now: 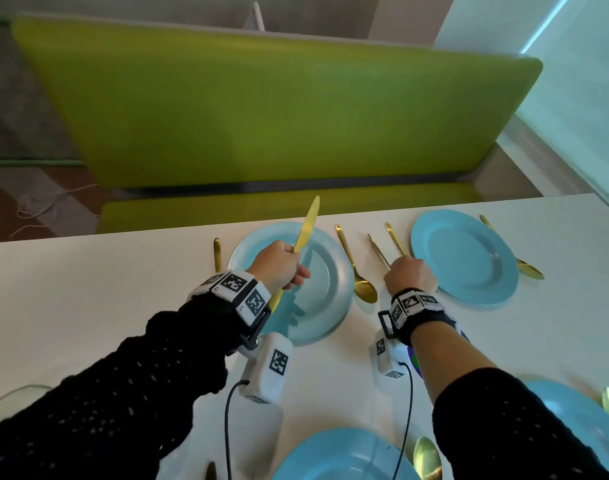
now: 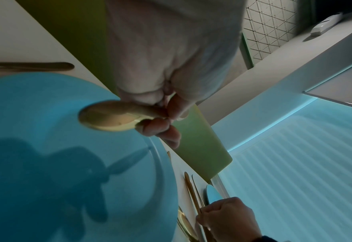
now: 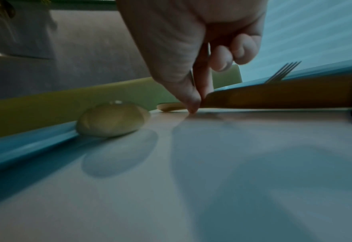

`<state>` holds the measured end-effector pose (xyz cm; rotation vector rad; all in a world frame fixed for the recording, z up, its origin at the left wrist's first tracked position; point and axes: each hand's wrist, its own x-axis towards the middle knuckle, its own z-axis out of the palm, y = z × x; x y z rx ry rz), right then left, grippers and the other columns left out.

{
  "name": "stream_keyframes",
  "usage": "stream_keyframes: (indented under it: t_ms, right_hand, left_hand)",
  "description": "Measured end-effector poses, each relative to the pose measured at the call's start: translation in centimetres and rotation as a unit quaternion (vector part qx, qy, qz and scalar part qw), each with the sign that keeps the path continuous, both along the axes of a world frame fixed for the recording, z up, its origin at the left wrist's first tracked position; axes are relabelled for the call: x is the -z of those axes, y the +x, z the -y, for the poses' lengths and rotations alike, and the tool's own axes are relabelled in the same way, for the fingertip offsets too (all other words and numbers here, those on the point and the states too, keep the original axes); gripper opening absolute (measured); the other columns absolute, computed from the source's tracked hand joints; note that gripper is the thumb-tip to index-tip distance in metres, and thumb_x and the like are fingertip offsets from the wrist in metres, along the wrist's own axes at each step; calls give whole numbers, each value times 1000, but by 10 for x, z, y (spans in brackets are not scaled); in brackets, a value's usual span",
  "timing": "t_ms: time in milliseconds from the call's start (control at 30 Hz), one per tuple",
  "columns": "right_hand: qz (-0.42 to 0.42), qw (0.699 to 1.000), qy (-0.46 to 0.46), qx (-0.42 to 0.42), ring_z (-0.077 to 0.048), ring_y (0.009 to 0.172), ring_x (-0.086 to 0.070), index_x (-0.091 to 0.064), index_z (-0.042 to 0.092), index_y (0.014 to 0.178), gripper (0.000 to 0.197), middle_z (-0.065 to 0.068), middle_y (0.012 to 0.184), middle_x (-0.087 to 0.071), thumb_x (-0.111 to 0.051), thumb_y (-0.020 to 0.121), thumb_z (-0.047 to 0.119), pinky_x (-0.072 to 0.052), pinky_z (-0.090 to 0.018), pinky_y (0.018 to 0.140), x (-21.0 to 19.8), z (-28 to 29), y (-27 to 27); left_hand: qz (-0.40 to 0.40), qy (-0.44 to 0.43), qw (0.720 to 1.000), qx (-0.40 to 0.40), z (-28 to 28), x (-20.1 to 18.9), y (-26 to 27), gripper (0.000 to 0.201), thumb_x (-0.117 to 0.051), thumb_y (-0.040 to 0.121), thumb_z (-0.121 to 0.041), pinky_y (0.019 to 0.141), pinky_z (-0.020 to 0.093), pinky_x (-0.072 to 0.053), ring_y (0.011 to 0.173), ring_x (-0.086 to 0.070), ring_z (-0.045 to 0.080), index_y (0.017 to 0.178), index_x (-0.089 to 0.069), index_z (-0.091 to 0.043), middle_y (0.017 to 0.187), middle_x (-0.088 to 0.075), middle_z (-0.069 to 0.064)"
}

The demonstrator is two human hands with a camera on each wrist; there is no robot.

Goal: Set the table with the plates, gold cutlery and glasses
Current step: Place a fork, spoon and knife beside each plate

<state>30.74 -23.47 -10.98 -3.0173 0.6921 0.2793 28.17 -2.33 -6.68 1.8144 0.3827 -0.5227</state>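
White table (image 1: 88,289) fills lower half of head view. Beyond far edge, at 12 o'clock, lime-green upholstered bench: tall backrest (image 1: 254,109), seat cushion (image 1: 227,206) just below it. Grey carpet (image 1: 15,98) at 10 o'clock; brown-and-white floor (image 1: 26,199) at 9 o'clock with loose white cord (image 1: 39,206) lying on it. Pale ribbed wall (image 1: 580,81) at 2 o'clock, washed in cyan light (bright strip (image 1: 545,22) near top). Left wrist view: diamond-grid panel (image 2: 268,27) at 1 o'clock.
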Motion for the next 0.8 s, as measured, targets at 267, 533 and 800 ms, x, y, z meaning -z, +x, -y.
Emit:
stream_keyframes:
  t_ms: [267,533,800]
  right_hand:
    - [9,1000,3,-10,-31,100,-63,-67,4,106,26,-14,107,-66,-44,95,13,-51,-36,82,7,2,0]
    - [8,999,12,-48,-28,106,-58,-65,12,113,35,-9,119,-55,-36,96,24,-47,-35,85,12,10,-8]
    - [-6,999,43,-11,-31,107,-59,-62,10,115,37,-12,117,-60,-35,97,27,-47,-36,87,10,9,3]
  left_hand:
    - [10,-12,1000,9,4,-2,2,22,-36,100,-15,59,24,-42,60,-51,13,117,-47,-7,77,-63,5]
    - [4,-14,1000,9,6,0,1,20,-36,100,-16,59,24,-42,59,-50,13,116,-47,-8,76,-63,4]
    - [5,-9,1000,4,6,2,1,19,-36,100,-17,60,23,-43,60,-51,12,114,-47,-10,76,-63,3]
